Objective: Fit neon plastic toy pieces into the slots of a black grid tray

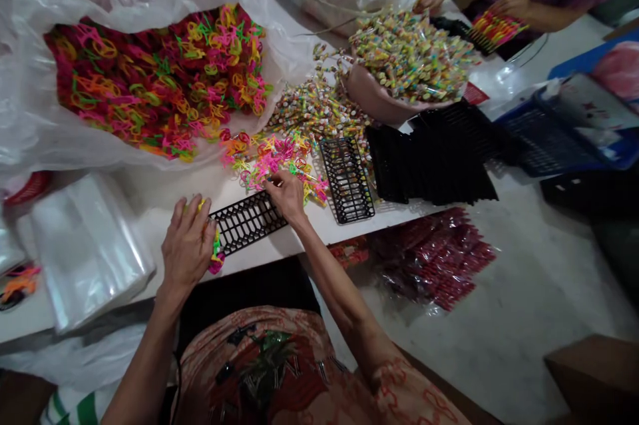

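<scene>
A black plastic grid rack [249, 222] lies slantwise at the table's front edge. At its left end, my left hand [187, 245] is closed over the rack, fingers curled down. Yellow, green and pink plastic pieces [216, 255] show beside those fingers. My right hand [287, 195] is over the rack's right end, thumb and fingertips pinched together; whatever they hold is too small to make out. Just beyond it is a loose heap of pink, yellow and orange plastic pieces [279, 155]. A second black grid rack [348, 180] lies to the right.
A plastic bag [164, 88] of bright pieces spreads at back left. Small wrapped candies [414, 55] overflow a pink basin [372, 95]. Black racks are stacked [432, 158] at right; clear bags [92, 238] lie left. Another person's hand [514, 5] holds a filled rack at the far right.
</scene>
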Demonstrator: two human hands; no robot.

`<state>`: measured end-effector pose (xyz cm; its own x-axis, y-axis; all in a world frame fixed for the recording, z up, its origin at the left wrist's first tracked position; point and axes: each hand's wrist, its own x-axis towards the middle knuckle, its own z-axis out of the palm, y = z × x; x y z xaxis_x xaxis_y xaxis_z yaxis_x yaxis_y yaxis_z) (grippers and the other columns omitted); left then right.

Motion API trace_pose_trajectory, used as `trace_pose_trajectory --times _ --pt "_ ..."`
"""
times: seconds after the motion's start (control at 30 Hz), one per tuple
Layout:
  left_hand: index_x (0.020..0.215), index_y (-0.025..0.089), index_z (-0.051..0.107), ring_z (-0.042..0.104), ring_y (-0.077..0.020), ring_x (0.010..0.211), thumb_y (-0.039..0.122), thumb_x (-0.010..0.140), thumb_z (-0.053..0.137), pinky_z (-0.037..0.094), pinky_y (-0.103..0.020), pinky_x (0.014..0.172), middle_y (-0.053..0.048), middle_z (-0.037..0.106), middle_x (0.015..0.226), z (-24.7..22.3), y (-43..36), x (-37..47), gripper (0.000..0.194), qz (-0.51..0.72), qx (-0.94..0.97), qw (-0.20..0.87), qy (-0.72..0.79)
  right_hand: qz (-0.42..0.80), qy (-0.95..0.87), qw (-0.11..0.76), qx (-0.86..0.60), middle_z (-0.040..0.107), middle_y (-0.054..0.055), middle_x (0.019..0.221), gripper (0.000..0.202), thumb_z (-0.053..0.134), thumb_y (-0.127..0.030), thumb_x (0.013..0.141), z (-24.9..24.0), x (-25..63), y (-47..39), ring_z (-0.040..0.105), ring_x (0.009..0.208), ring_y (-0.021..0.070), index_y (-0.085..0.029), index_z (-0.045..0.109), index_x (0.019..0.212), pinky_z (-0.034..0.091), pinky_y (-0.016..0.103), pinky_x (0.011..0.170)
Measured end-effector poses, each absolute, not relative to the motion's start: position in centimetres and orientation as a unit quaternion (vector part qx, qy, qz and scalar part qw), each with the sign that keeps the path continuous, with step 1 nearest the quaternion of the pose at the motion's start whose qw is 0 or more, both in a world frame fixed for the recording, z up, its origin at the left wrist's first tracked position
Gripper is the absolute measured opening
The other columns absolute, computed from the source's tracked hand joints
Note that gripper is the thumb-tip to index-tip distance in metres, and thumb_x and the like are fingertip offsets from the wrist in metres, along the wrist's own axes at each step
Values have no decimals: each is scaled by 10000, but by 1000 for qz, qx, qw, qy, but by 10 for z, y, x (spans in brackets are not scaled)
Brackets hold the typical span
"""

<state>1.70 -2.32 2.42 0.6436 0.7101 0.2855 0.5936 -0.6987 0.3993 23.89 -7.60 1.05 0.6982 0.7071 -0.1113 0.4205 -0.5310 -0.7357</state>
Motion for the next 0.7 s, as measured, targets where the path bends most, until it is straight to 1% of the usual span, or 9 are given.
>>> trace_pose_trajectory --times 0.07,0.13,0.2,0.3,0.4,0.5,0.6,0.67,0.7 --pt "1348 153 581 381 -293 1439 362 996 367 321 -482 1197 -147 571 1417 25 -24 17 463 215 895 136 366 260 -319 452 -791 652 -2 802 93 662 -275 720 4 233 -80 589 717 137 -184 644 730 453 259 688" --pt "1347 167 582 385 -286 1438 359 994 377 323 -479 1198 -134 571 1420 26 -24 16 452 214 894 136 368 337 -307 511 -728 593 -37 712 152 702 -279 648 -2 225 -81 526 635 107 -184 593 694 417 235 613" --pt "1346 178 583 386 -278 1439 352 990 390 327 -474 1198 -123 573 1420 25 -24 16 441 216 894 137 369 396 -297 543 -678 535 -64 648 219 727 -300 608 -7 216 -80 467 585 90 -188 561 697 376 222 565" --pt "1360 208 570 379 -264 1446 339 987 404 323 -472 1203 -99 566 1434 25 -23 16 429 217 892 142 370 444 -295 566 -629 503 -75 638 265 731 -353 622 -11 208 -77 426 563 77 -188 555 731 357 215 553" --pt "1370 222 562 372 -260 1452 337 987 409 308 -474 1212 -88 559 1445 25 -23 16 429 216 891 149 372 438 -335 524 -649 502 -58 651 198 690 -330 691 -10 204 -72 457 603 98 -188 556 724 382 226 587" --pt "1379 234 556 363 -262 1457 339 987 409 298 -482 1218 -79 545 1461 25 -23 16 432 217 888 161 372 342 -424 409 -732 558 -7 760 103 628 -234 747 -6 202 -68 517 743 144 -197 540 709 412 255 681" --pt "1390 246 546 352 -257 1463 334 990 404 299 -482 1219 -65 530 1478 26 -23 16 433 218 884 174 376 278 -482 287 -780 595 38 881 28 571 -177 777 2 200 -65 544 836 177 -199 557 769 414 279 744" --pt "1387 235 549 349 -258 1464 332 994 396 296 -480 1219 -72 531 1477 27 -24 17 433 216 882 175 380 284 -486 265 -783 597 33 854 48 553 -159 767 6 199 -64 546 800 177 -196 569 794 407 280 732" --pt "1383 227 554 350 -259 1463 331 995 394 296 -478 1219 -78 534 1473 27 -24 17 432 215 882 174 382 290 -477 282 -780 593 21 826 71 549 -155 758 7 198 -64 541 771 170 -193 575 812 404 276 722"
